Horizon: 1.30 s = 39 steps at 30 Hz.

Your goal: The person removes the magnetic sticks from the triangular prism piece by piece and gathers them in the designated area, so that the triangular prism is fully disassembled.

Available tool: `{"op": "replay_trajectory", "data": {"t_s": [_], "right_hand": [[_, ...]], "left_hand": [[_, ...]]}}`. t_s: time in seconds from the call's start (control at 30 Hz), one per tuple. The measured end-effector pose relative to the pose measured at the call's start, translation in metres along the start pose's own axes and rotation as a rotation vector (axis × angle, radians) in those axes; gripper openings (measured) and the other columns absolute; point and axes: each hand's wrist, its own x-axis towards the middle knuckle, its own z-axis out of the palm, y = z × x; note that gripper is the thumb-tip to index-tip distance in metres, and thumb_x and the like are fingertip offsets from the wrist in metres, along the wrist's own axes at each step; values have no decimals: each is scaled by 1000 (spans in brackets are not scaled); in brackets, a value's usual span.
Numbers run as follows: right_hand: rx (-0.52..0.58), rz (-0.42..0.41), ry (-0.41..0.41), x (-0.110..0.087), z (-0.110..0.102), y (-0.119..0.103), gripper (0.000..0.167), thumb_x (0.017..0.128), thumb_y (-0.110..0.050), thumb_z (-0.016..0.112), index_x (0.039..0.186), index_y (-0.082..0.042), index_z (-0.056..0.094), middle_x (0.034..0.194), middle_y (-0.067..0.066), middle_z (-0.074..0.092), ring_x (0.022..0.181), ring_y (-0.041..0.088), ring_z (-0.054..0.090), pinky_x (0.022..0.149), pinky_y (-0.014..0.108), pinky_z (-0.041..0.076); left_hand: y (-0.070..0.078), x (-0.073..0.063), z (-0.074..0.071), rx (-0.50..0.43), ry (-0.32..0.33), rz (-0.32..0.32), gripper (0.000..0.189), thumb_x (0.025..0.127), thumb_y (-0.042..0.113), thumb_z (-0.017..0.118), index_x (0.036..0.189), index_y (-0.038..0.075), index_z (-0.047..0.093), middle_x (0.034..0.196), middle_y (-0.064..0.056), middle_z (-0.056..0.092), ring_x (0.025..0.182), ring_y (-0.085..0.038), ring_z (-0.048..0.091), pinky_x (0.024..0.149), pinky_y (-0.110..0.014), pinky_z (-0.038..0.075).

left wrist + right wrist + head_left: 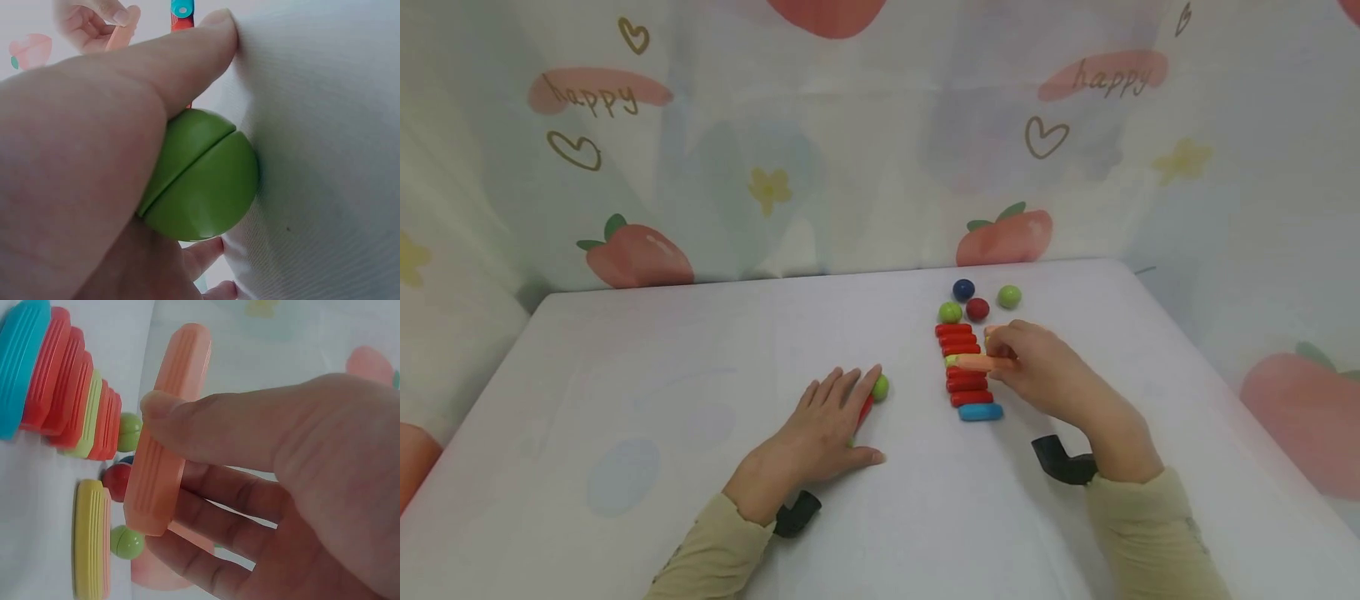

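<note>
My right hand [1048,375] pinches a salmon-coloured ridged stick [169,431] between thumb and fingers, holding it raised above a row of sticks. That row has several red sticks [967,384], a yellow-green stick [85,419] among them and a blue stick [981,412] at the near end. My left hand [823,429] rests low over the table, fingers extended, partly covering a red piece [866,408] and a green ball [881,387] near its fingertips. Another green ball [203,181], with a groove across it, sits beside the thumb and palm in the left wrist view.
Past the row's far end lie a dark blue ball [963,290], a red ball [977,309] and two green balls [1010,297]. A yellow stick [90,531] and a pale pink one lie beside the row. A patterned curtain [880,167] hangs behind the white table [625,375].
</note>
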Motion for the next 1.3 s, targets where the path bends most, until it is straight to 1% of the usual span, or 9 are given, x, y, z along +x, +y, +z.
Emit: {"op": "replay_trajectory", "data": {"t_s": [0.17, 0.4, 0.5, 0.63, 0.77, 0.93, 1.2, 1.3], "right_hand": [[-6, 36, 6, 1, -1, 6, 26, 86, -10, 77, 108, -2, 65, 99, 12, 64, 91, 26, 57, 69, 33, 58], [-34, 63, 17, 2, -1, 16, 20, 85, -8, 76, 101, -2, 64, 92, 12, 61, 86, 25, 55, 66, 30, 53], [-54, 86, 9, 2, 0, 20, 20, 86, -9, 76, 100, -2, 64, 93, 12, 61, 88, 27, 55, 70, 34, 55], [-58, 131, -9, 3, 1, 25, 22, 88, -10, 74, 105, -2, 63, 97, 14, 61, 92, 29, 55, 75, 38, 57], [-60, 172, -15, 4, 2, 32, 24, 90, -12, 71, 109, 0, 62, 98, 15, 60, 92, 29, 55, 73, 37, 57], [-68, 205, -21, 6, 5, 40, 26, 91, -15, 70, 110, 1, 62, 98, 16, 60, 92, 30, 55, 74, 38, 56], [-67, 245, -24, 8, 13, 46, 27, 91, -14, 70, 113, 1, 62, 106, 20, 58, 100, 34, 53, 83, 46, 57], [-61, 259, -19, 8, 16, 48, 32, 91, -14, 70, 117, 1, 62, 109, 21, 58, 103, 35, 53, 85, 47, 57]], "left_hand": [[-1, -1, 0, -4, 3, 2, 102, 86, 49, 73, 160, 22, 9, 161, -15, 26, 151, -38, 18, 121, -59, 17], [-1, -1, 1, -7, 15, 13, 101, 86, 49, 73, 160, 20, 10, 160, -16, 27, 151, -40, 20, 121, -60, 18], [-1, -1, 1, -4, 17, 13, 101, 86, 49, 73, 160, 20, 10, 159, -16, 27, 151, -40, 20, 121, -60, 19], [-1, -2, 1, 4, 24, 18, 101, 86, 49, 73, 160, 20, 11, 159, -16, 28, 150, -40, 20, 120, -60, 20], [-1, -2, 1, 3, 27, 24, 101, 86, 49, 73, 160, 20, 11, 159, -17, 28, 150, -41, 21, 120, -61, 20], [-1, -1, 1, 8, 27, 19, 101, 86, 49, 73, 160, 20, 11, 159, -17, 28, 150, -40, 21, 120, -60, 20], [-1, -1, 1, 5, 19, 16, 101, 86, 49, 73, 160, 21, 10, 160, -16, 27, 151, -39, 19, 121, -60, 19], [-1, -1, 1, 8, 22, 16, 100, 86, 49, 73, 160, 21, 10, 159, -16, 27, 151, -40, 20, 121, -60, 19]]}}
